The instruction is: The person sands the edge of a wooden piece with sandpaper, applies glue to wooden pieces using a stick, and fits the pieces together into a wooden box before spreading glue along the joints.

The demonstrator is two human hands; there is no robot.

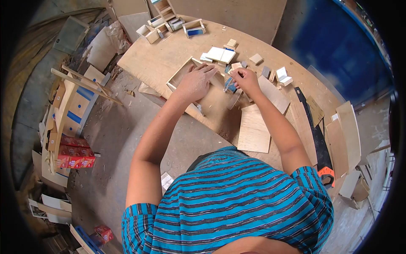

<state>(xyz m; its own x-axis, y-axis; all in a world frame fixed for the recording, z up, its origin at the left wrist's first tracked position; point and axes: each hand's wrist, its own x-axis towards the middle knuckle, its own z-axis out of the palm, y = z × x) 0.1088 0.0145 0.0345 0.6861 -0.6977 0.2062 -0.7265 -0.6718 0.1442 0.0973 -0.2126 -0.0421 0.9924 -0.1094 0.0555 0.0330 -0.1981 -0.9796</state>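
Observation:
My left hand (196,83) lies with its fingers stretched out over a shallow wooden frame (179,72) on the workbench, covering part of its edge. To the right of the frame, my right hand (246,80) is closed in a pinch. What its fingertips hold, if anything, is too small to make out. Just beside those fingertips is a blue and clear item (229,84), partly hidden, whose kind I cannot tell. Small pale wooden blocks (236,66) sit beyond the right hand. White-topped pieces (220,55) rest behind the frame.
A plywood sheet (254,129) lies by my right forearm. Farther right is a handsaw with a dark blade (311,122) and orange handle (326,172). Small wooden assemblies (194,28) stand at the bench's far end. Red boxes (76,153) sit on the left.

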